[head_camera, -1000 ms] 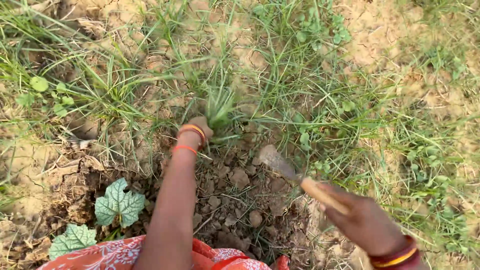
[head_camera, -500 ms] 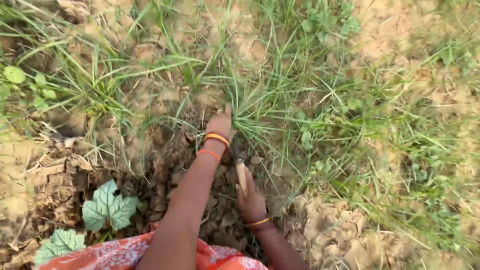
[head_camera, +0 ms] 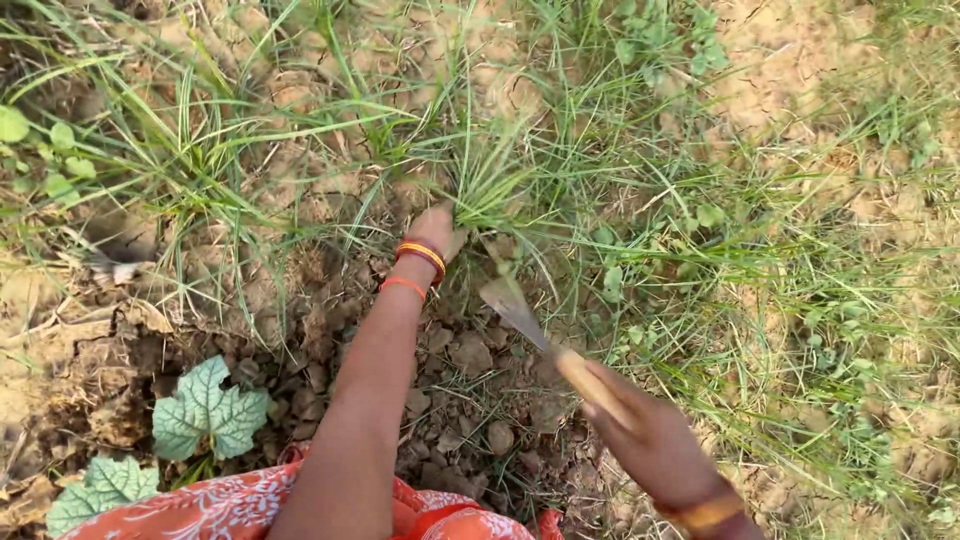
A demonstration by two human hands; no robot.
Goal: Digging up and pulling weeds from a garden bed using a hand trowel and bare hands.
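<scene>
My left hand (head_camera: 437, 226) reaches forward and grips the base of a clump of long green grass (head_camera: 500, 170) growing from dry cracked soil. Orange and red bangles circle that wrist. My right hand (head_camera: 645, 430) is low at the right, closed around the wooden handle of a small digging tool (head_camera: 525, 318). Its flat metal blade points up and left, lifted just right of the left wrist and near the grass roots. The motion blurs the tool.
Loose clods of broken earth (head_camera: 470, 355) lie between my arms. A broad-leaved seedling (head_camera: 205, 410) grows at the lower left, with another leaf (head_camera: 95, 490) below it. Thin grass and small weeds spread to the right. Orange patterned cloth (head_camera: 220, 510) covers my lap.
My right hand has pulled the tool back from the grass roots, swinging down and right with the blade raised. My left hand keeps its hold on the clump.
</scene>
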